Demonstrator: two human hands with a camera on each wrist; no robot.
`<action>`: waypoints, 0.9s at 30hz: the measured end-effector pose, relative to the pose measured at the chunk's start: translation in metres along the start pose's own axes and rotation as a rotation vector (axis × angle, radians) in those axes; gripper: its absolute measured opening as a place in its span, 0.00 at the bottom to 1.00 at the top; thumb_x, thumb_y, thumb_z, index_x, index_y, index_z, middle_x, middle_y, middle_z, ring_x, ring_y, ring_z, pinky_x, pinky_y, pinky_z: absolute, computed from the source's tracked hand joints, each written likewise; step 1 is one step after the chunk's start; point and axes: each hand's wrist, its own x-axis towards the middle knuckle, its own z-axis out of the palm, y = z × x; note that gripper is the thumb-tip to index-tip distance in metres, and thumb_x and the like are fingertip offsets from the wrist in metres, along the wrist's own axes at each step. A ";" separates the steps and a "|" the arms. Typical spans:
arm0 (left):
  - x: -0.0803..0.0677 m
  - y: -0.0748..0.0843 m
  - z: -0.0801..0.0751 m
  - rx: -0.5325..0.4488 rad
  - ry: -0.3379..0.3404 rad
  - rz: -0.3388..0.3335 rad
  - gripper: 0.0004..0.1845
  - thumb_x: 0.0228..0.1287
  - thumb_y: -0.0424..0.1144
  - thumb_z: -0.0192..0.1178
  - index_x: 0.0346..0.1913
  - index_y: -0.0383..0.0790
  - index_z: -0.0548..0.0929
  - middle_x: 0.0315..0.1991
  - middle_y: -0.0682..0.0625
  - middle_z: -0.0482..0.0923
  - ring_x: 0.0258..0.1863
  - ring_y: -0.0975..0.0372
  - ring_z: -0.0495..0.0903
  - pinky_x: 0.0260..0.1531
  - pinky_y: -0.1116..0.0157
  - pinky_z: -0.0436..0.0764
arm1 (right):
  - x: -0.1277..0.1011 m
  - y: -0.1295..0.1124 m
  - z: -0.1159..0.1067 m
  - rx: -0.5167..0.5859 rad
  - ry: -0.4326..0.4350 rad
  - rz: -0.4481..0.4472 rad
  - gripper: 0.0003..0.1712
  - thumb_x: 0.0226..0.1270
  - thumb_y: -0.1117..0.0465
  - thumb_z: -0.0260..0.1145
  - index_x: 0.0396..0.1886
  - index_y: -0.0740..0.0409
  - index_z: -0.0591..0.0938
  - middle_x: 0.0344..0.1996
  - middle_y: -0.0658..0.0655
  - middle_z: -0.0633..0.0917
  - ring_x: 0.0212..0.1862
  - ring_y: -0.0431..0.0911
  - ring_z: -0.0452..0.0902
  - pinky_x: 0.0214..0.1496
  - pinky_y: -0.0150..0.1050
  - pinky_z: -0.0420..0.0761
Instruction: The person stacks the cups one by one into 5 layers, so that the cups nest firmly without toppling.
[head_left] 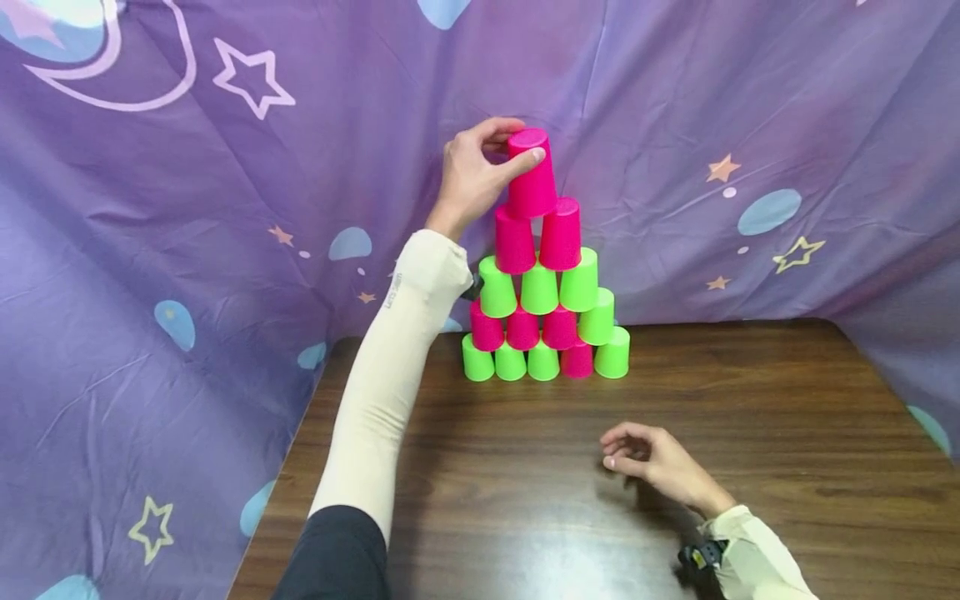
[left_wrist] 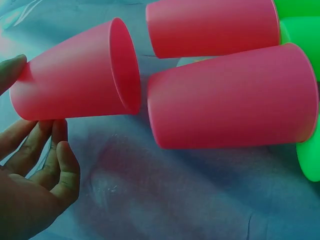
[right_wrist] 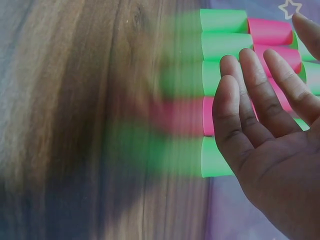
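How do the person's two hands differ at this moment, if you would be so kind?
The left hand is raised and grips the top pink cup of the pyramid; the right hand is low over the wooden table, loosely curled and holding nothing. Both arms wear cream sleeves.

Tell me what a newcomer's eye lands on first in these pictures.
First comes the pyramid of pink and green cups, stacked upside down at the back edge of the wooden table, bright against the purple star-printed cloth behind it. At its peak, the left hand grips the top pink cup, which sits slightly tilted over the two pink cups below. The right hand hangs empty just above the table in front.
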 end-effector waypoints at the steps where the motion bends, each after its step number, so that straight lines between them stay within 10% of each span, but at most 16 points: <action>1: 0.001 0.000 0.001 0.006 -0.005 0.001 0.24 0.56 0.45 0.74 0.55 0.42 0.85 0.49 0.46 0.88 0.46 0.61 0.87 0.51 0.70 0.83 | 0.000 0.000 0.000 0.004 0.001 0.008 0.17 0.64 0.65 0.71 0.48 0.71 0.80 0.39 0.69 0.85 0.38 0.34 0.84 0.37 0.35 0.86; 20: 0.006 -0.005 -0.001 0.107 -0.069 -0.062 0.28 0.59 0.47 0.72 0.62 0.45 0.82 0.56 0.49 0.86 0.53 0.64 0.84 0.56 0.73 0.79 | 0.000 0.003 -0.004 -0.012 -0.005 0.007 0.15 0.65 0.65 0.70 0.48 0.70 0.81 0.40 0.66 0.87 0.38 0.33 0.83 0.39 0.32 0.85; 27: -0.004 -0.002 -0.008 0.145 -0.039 0.009 0.29 0.60 0.48 0.71 0.64 0.46 0.80 0.59 0.52 0.84 0.59 0.65 0.82 0.60 0.76 0.75 | 0.000 0.000 -0.006 -0.034 0.014 -0.005 0.15 0.65 0.65 0.70 0.46 0.70 0.81 0.38 0.65 0.87 0.37 0.33 0.83 0.38 0.32 0.85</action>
